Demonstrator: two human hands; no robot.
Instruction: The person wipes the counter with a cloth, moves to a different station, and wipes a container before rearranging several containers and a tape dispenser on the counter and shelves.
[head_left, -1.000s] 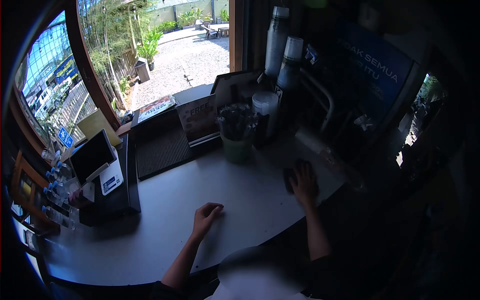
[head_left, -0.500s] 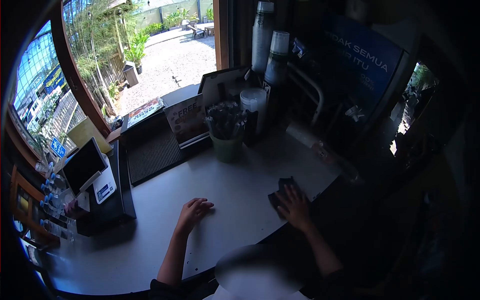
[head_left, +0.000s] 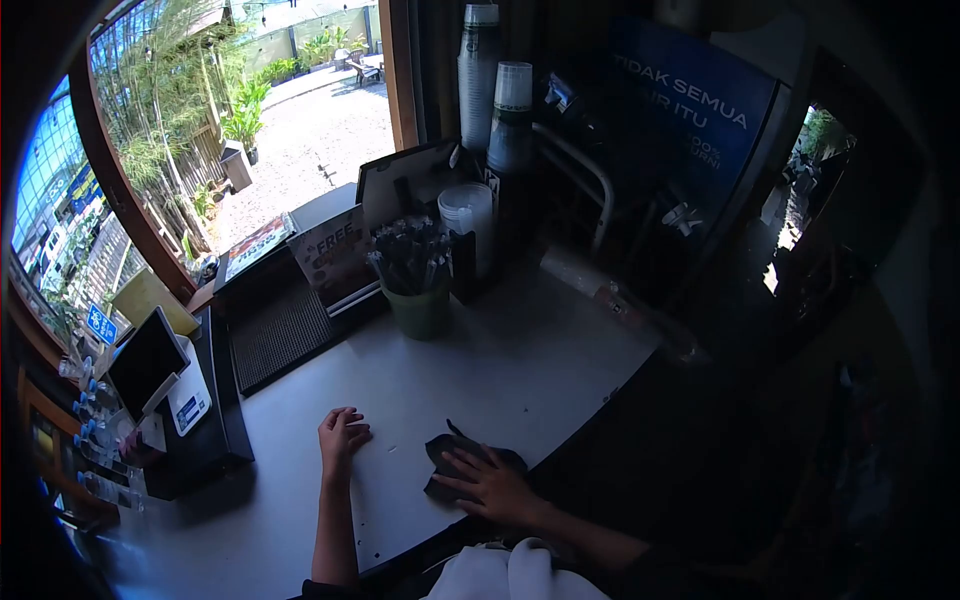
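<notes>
My right hand [head_left: 490, 485] lies flat with its fingers spread over a dark cloth [head_left: 440, 451], pressing it on the white counter [head_left: 565, 350] near the front edge. Part of the cloth is covered by the palm. My left hand [head_left: 343, 434] rests over the counter to the left, its fingers loosely bent and apart, with nothing in them. A few small dark specks lie on the surface near the left forearm.
A green pot [head_left: 415, 312] of wrapped straws stands behind my hands, near stacked cups [head_left: 478, 85] and plastic lids [head_left: 466, 208]. At left are a tablet [head_left: 150, 365] on a stand and a black ribbed mat [head_left: 280, 340]. A clear plastic sleeve [head_left: 615, 300] lies at the right.
My right hand has slid the cloth left and towards the front edge, nearer my left hand. The view has shifted slightly; my left hand remains over the counter.
</notes>
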